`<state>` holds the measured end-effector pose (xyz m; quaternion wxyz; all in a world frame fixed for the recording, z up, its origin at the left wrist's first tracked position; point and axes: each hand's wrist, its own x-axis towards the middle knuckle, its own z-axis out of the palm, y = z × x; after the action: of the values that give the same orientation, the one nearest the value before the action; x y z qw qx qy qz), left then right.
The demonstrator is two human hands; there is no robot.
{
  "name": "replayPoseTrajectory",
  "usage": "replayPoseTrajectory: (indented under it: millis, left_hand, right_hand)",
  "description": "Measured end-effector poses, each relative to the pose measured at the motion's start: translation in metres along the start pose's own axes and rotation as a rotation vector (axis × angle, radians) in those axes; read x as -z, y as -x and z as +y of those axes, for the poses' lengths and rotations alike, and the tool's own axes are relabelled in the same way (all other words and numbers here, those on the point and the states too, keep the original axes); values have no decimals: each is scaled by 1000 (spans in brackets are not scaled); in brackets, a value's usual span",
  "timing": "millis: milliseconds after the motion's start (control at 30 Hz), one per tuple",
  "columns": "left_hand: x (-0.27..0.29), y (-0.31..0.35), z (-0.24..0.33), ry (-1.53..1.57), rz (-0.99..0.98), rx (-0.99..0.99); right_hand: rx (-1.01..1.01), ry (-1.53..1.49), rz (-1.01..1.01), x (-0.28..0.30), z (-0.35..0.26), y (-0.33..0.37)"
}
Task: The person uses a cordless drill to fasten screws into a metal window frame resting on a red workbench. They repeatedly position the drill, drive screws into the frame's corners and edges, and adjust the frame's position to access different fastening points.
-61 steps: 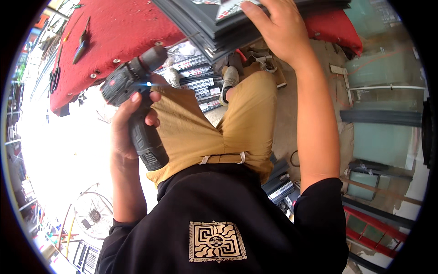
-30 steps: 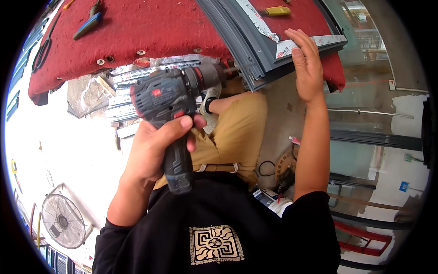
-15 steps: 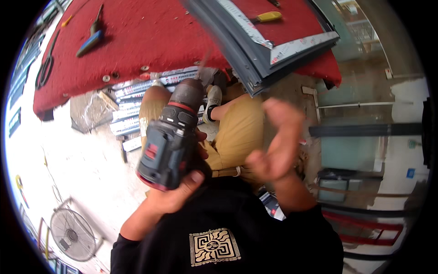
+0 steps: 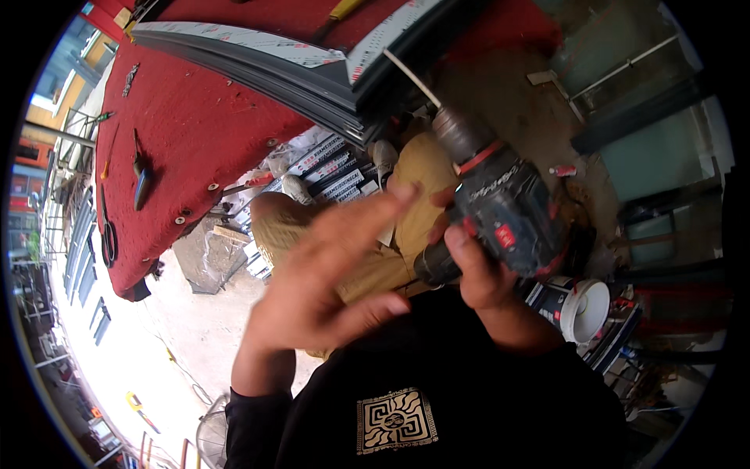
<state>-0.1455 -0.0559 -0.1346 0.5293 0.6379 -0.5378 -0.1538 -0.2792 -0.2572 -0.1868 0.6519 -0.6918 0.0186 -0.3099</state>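
Observation:
My right hand is wrapped round the grip of a cordless drill, dark with red trim. Its long, thin drill bit points up and left, overlapping in view the corner of a dark grey metal frame. That frame carries white printed film and lies over the edge of a red-covered table. In front of my lap my left hand is raised, empty and blurred, with fingers stretched and thumb apart. Whether the bit touches the frame I cannot tell.
On the red cover lie a blue-handled tool, black scissors and a yellow-handled tool. Film-wrapped strips are stacked beneath the table. A white bucket stands at my right, and a fan at lower left.
The drill has passed from my left hand to my right and now sits farther right. My left hand has let go and opened. The whole view has swung, shifting the frame leftward.

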Motion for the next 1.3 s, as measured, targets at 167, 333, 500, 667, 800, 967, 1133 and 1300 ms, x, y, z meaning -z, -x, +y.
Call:
replayPoseTrajectory:
  millis: [167,333,500,667,800,967,1133,1300]
  left_hand:
    - [65,-50,-25,-220,378,16]
    - [92,-102,-54,-535,373,100]
    - [96,-138,-76,-636,286,335]
    - [111,-151,-124,-835,112,156]
    - [105,-149,-122,-724,189,207]
    - [104,-147,-121,-822,127,46]
    - [104,-145,-123,-946,121,-101]
    - [111,-144,-125,-1216,10,-347]
  right_hand:
    - [-167,-75,150,24,18,-10]
    - [-134,7,180,37,41,-10]
    - [49,91,87,48,72,-4]
    - [-44,82,-29,53,72,-7]
    - [-50,8,-39,53,75,-11]
    - [-28,20,-48,56,79,-14]
    - [-13,29,-24,58,80,-15]
    - [-35,-15,-33,58,83,-16]
